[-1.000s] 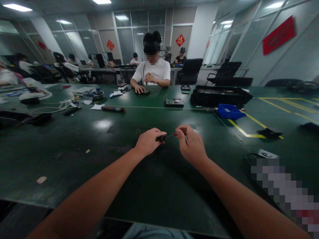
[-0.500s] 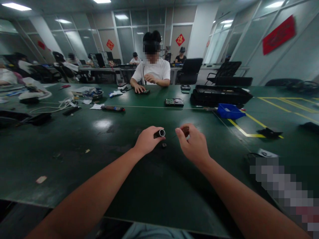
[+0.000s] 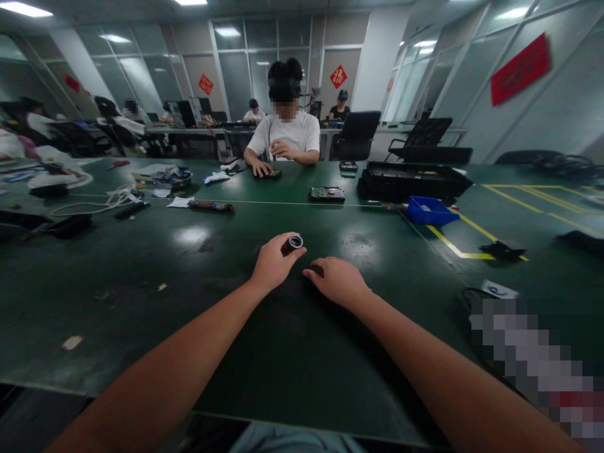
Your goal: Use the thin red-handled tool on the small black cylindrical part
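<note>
Lowering your right hand (image 3: 342, 281), its grasp unclear, toward the table's (image 3: 264, 371) near edge, you grip the tube (image 3: 289, 246) in your left hand (image 3: 270, 264).

Bare-handed, we hold a short black tube with a pale ringed end (image 3: 294, 243) in our left grip (image 3: 272, 263), its open mouth facing us. Our right grip (image 3: 340, 281) curls low over the dark green glossy surface (image 3: 283, 371), near the left; what its fingers cover, we cannot make out. Beyond them we see a flat device with a green circuit board (image 3: 327, 194), left of a long black plastic tray (image 3: 415, 179). A blue open plastic bin (image 3: 431, 211) lies just in front of the tray. Across from us sits a person in a white shirt (image 3: 283, 131)
</note>
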`<state>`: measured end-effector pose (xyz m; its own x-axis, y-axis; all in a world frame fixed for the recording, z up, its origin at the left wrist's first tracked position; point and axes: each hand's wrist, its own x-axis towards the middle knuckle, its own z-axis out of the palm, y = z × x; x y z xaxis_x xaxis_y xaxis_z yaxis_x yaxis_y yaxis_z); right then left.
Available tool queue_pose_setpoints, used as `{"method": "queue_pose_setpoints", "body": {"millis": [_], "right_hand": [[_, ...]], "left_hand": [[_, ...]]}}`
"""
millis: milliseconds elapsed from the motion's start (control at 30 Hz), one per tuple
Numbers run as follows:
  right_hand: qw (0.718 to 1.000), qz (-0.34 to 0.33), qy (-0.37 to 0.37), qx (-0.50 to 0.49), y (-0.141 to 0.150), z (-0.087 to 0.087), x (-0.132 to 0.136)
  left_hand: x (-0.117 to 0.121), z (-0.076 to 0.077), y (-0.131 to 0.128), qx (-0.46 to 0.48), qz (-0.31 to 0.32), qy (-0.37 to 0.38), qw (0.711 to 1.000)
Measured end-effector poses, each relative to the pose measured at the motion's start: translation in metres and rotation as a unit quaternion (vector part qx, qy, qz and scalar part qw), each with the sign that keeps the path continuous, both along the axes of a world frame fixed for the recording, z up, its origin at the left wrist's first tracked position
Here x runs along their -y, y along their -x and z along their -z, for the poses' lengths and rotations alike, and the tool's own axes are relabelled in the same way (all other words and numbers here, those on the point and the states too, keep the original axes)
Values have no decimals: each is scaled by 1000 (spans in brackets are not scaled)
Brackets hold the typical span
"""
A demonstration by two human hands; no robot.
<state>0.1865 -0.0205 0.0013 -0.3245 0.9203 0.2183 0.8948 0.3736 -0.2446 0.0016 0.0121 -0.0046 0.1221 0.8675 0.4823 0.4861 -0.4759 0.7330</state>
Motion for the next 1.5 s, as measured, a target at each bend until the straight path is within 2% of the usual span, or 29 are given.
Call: {"method": "queue_pose_setpoints", "body": {"millis": [233,367,500,700,867,967,1167,1500], "right_hand": [[996,-74,37,-37,0,-12,7],[989,-108,0,-104,-2,-22,15],[978,-76,-77,-177,-7,-28,18],[976,-38,-120,-177,-9,-25,15],[983,-29,-108,-147,-6,-24,15],[980,-26,-112,-162,-4,-24,15],[973,30,-126,-191,-5,-23,13],[980,33,-71,-184,-6,-24,14]], "left_hand": [[-2,4,2,-13,7,-3,1000],[-2,4,2,-44,28,-11,999],[1,3,-1,-65,74,-27,995],[9,0,-5,-75,131,-48,987],[13,-3,-7,-71,158,-46,984],[14,-4,-7,-70,161,-46,983],[13,-4,-6,-81,168,-58,981],[10,-3,-4,-147,170,-78,971]]}}
